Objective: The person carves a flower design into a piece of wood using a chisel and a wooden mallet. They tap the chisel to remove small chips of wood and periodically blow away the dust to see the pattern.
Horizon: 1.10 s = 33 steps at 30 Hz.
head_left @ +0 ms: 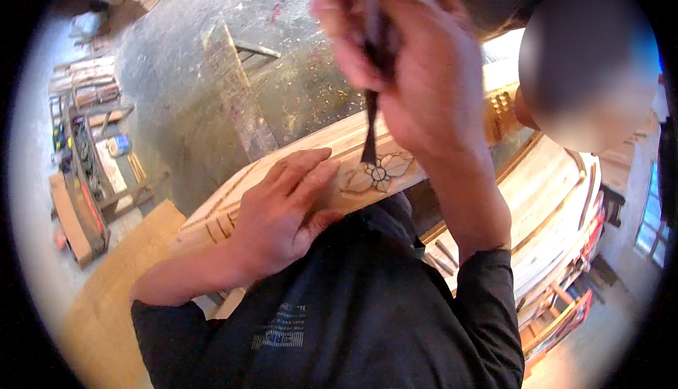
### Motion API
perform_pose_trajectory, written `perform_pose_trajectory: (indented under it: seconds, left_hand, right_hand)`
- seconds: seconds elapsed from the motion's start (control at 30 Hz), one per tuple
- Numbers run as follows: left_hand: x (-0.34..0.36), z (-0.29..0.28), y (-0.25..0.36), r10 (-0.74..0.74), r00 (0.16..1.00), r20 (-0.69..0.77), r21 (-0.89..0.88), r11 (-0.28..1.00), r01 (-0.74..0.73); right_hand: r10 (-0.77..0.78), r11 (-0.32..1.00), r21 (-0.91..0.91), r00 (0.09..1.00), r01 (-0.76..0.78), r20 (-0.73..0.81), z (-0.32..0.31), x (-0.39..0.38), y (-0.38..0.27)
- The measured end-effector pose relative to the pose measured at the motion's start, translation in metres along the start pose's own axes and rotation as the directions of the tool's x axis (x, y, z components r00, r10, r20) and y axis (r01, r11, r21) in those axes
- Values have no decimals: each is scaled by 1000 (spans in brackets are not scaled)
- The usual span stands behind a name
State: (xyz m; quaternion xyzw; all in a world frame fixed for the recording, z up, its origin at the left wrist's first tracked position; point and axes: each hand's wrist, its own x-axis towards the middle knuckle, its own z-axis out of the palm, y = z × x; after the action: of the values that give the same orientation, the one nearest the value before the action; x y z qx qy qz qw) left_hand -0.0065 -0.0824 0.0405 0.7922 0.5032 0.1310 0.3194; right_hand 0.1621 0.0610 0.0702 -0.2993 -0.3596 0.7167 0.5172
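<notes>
A long pale wooden piece [374,131] with carved grooves lies across in front of me. On it is a flower motif [394,172] with a dark ringed centre. My left hand [286,202] rests on the wood left of the motif, fingers extended and slightly bent, holding nothing. Raised above the motif, my right hand [431,71] is closed around a dark, thin tool [369,138] whose flared flat tip is at the motif's upper left edge; whether it touches cannot be told. The hand is slightly blurred.
Another person [525,110] is close at upper right, near gold-coloured carved wood [500,114]. Stacked pale boards [537,212] stand at lower right. A plank [236,85] on a support is beyond my workpiece. Timber and tools [106,149] line the left side, above a tan board [113,276].
</notes>
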Motion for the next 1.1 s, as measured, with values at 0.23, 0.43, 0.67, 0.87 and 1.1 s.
perform_pose_trajectory:
  seconds: [0.23,0.43,0.67,0.87,1.1]
  left_hand:
    - [-8,27,15,42,990,-136,217,976,-11]
    - [-6,19,14,102,990,-99,124,988,-89]
    - [-11,20,6,-52,960,-277,-198,980,-4]
    - [-14,19,3,-223,930,-293,-440,895,75]
    - [24,18,11,-515,827,-224,-698,677,233]
  right_hand:
    - [-66,998,-16,997,67,45,-36,-13,-24]
    - [-36,999,-1,993,37,110,-41,-11,-27]
    - [190,977,33,938,-209,291,-21,19,-16]
    - [455,845,111,812,-523,364,-4,40,-8]
    - [521,831,80,821,-550,235,1,62,35]
